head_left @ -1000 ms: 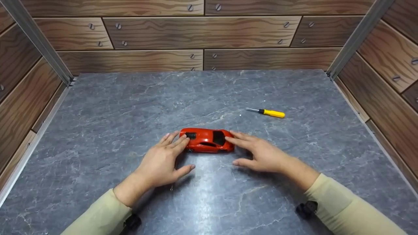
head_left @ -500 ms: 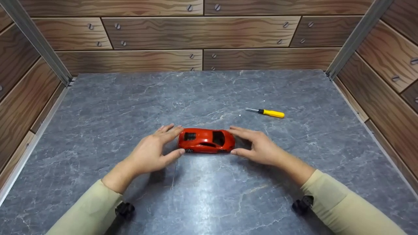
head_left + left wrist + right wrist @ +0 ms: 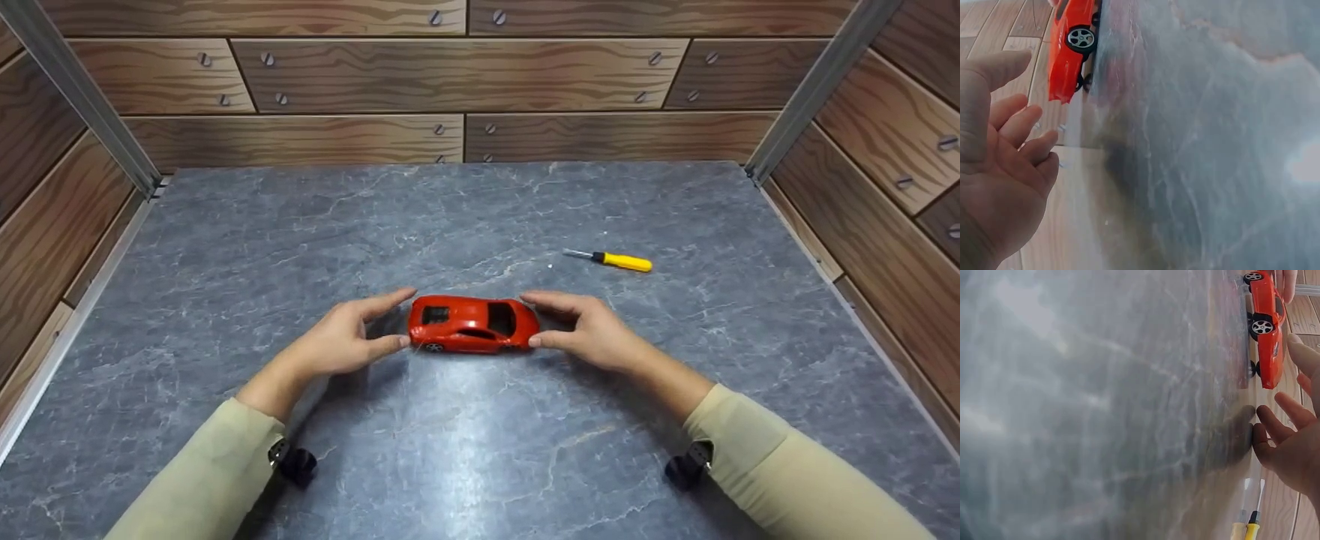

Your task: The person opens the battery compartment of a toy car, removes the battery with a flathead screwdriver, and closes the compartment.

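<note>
A red toy sports car (image 3: pixel 469 319) with black windows stands on its wheels on the grey table, nose to the right. My left hand (image 3: pixel 337 337) is at its rear, thumb and fingers spread and extended on either side of the tail. The left wrist view has a gap between that hand and the car (image 3: pixel 1077 50). At the front end is my right hand (image 3: pixel 596 330), thumb tip by the near corner and fingers at the far corner. In the right wrist view, its relaxed fingers reach toward the car's nose (image 3: pixel 1270 363).
Behind the car and to its right lies a yellow-handled screwdriver (image 3: pixel 626 262), its shaft pointing left. Wood-patterned walls (image 3: pixel 465 75) with metal corner posts (image 3: pixel 814 97) enclose the marbled table (image 3: pixel 300 225) at the back and sides.
My left hand lifted off the car's rear top and drew back left, thumb coming beside the near rear corner. The right fingers slid off the hood to the front corners. The car barely moved.
</note>
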Demonstrator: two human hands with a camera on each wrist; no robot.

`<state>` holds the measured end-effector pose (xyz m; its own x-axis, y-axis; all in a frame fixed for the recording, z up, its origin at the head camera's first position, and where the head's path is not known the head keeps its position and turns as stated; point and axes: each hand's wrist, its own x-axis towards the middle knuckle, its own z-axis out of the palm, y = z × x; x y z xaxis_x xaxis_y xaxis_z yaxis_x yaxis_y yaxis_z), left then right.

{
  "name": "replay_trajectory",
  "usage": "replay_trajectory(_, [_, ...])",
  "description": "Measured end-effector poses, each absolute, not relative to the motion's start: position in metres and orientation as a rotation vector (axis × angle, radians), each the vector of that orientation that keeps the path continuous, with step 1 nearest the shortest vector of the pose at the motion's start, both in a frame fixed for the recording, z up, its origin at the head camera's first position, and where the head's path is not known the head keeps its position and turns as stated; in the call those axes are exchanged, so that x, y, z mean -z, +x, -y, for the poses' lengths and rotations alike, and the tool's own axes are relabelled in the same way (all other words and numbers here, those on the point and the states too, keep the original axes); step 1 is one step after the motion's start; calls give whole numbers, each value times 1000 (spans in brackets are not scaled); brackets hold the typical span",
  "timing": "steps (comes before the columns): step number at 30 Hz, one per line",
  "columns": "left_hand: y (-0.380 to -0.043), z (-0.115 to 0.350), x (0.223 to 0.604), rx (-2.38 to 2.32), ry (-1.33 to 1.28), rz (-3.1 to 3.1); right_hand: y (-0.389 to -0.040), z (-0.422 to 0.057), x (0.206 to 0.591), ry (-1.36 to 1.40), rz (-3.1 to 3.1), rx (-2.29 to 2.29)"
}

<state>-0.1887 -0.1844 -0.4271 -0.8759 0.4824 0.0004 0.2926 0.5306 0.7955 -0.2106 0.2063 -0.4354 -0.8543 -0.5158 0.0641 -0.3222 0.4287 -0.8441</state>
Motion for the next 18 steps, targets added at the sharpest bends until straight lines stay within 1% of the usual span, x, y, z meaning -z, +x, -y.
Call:
replay_trajectory(8, [-196,181,438,-1396,610,-2422,-213,-206,440,-677,-2490,1351])
replay_trajectory(18, [-200,176,444,-1444,603,-2441,-218,-209,447,-590,-2443,1338])
